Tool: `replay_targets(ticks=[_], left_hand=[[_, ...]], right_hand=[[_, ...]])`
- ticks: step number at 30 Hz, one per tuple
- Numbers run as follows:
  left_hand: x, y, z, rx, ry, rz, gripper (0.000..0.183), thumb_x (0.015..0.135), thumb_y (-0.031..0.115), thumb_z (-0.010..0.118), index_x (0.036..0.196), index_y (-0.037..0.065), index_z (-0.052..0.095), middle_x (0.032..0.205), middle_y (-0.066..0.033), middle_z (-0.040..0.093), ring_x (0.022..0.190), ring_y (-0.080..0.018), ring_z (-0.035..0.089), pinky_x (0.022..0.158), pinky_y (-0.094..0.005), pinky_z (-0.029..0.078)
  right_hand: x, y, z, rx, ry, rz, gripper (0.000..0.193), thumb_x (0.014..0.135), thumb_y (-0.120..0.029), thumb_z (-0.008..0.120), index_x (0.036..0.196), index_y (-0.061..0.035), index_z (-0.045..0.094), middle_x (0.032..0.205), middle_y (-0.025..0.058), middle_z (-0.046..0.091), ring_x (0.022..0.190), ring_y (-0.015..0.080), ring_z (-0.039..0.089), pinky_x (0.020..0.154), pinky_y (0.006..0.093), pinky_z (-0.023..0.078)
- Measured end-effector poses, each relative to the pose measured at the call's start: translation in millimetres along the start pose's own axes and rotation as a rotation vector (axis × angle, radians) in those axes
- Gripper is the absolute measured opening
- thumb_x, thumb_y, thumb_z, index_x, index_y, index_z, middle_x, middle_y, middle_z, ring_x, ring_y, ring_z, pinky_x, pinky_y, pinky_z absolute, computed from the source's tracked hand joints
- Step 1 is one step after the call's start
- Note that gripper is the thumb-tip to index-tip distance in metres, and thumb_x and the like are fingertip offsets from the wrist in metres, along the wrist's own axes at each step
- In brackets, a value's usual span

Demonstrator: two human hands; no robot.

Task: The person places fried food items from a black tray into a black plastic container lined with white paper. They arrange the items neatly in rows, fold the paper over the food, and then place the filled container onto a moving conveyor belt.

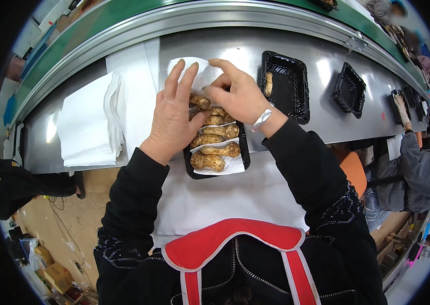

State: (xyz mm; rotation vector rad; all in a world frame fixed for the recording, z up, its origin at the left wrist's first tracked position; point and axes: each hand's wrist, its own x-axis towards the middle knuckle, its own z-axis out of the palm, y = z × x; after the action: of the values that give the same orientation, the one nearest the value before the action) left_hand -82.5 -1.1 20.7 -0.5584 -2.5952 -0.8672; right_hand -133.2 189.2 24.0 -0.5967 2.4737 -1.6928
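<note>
Mushrooms point(209, 162) line a black tray point(246, 151); the left hand point(173, 113) spreads its fingers over the far end, the right hand point(240, 95) curls its fingers by white paper point(202, 77), pinch unclear.

Knobbly brown-and-cream mushrooms point(208, 162) in rows, white paper point(232, 167) between them, inside a black tray point(247, 155).

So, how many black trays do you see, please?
3 clearly: the filled tray under the left hand, the middle tray rightward, the empty tray farther right; more may hide beyond.
</note>
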Motion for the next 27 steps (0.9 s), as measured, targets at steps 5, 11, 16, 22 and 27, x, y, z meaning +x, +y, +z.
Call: replay_targets(ticks=[5, 11, 16, 22, 27], left_hand=[[-7.4, -4.6, 3.2, -0.064, 0.003, -0.027, 0.071, 0.078, 0.005, 0.081, 0.142, 0.009, 0.05, 0.148, -0.0155, 0.047, 0.119, -0.0346, 0.062, 0.105, -0.0442, 0.047], [-4.6, -9.7, 1.9, 0.046, -0.033, 0.146, 0.021, 0.091, 0.01, 0.071, 0.111, 0.009, 0.068, 0.111, -0.0048, 0.07, 0.103, -0.0241, 0.065, 0.098, -0.0375, 0.04], [-5.4, -11.1, 3.8, 0.017, -0.025, 0.096, 0.018, 0.091, 0.009, 0.071, 0.109, 0.009, 0.069, 0.109, -0.0055, 0.071, 0.101, -0.0245, 0.065, 0.097, -0.0373, 0.041], [0.2, -8.1, 5.5, -0.08, -0.006, -0.02, 0.02, 0.092, 0.008, 0.069, 0.112, 0.006, 0.07, 0.106, -0.0092, 0.071, 0.097, -0.029, 0.064, 0.09, -0.0382, 0.046], [14.4, -13.0, 6.4, -0.027, -0.086, 0.02, 0.024, 0.089, 0.005, 0.069, 0.113, 0.005, 0.071, 0.104, -0.0108, 0.071, 0.096, -0.0313, 0.064, 0.085, -0.0409, 0.05]], right_hand=[[8.0, 28.1, 4.3, 0.066, 0.28, 0.081, 0.048, 0.091, -0.015, 0.062, 0.134, 0.0047, 0.055, 0.093, 0.0161, 0.075, 0.083, 0.0275, 0.072, 0.078, 0.0363, 0.056], [-0.9, 28.4, -6.0, -0.064, 0.395, -0.078, 0.039, 0.091, -0.017, 0.065, 0.125, 0.0018, 0.062, 0.102, 0.0157, 0.071, 0.097, 0.0307, 0.067, 0.087, 0.0396, 0.053], [-5.2, 19.7, -9.4, -0.497, 0.21, -0.221, 0.029, 0.088, -0.017, 0.067, 0.115, -0.0067, 0.069, 0.107, 0.0124, 0.068, 0.104, 0.0346, 0.06, 0.092, 0.0445, 0.046], [0.6, 34.3, -5.6, -0.346, 0.279, -0.149, 0.029, 0.086, -0.004, 0.064, 0.115, -0.0023, 0.068, 0.083, 0.0087, 0.069, 0.072, 0.0217, 0.064, 0.068, 0.0332, 0.051], [-3.0, 39.7, -11.1, -0.048, 0.268, 0.028, 0.028, 0.086, -0.004, 0.061, 0.113, 0.0003, 0.066, 0.082, 0.0148, 0.07, 0.073, 0.032, 0.068, 0.072, 0.0392, 0.055]])
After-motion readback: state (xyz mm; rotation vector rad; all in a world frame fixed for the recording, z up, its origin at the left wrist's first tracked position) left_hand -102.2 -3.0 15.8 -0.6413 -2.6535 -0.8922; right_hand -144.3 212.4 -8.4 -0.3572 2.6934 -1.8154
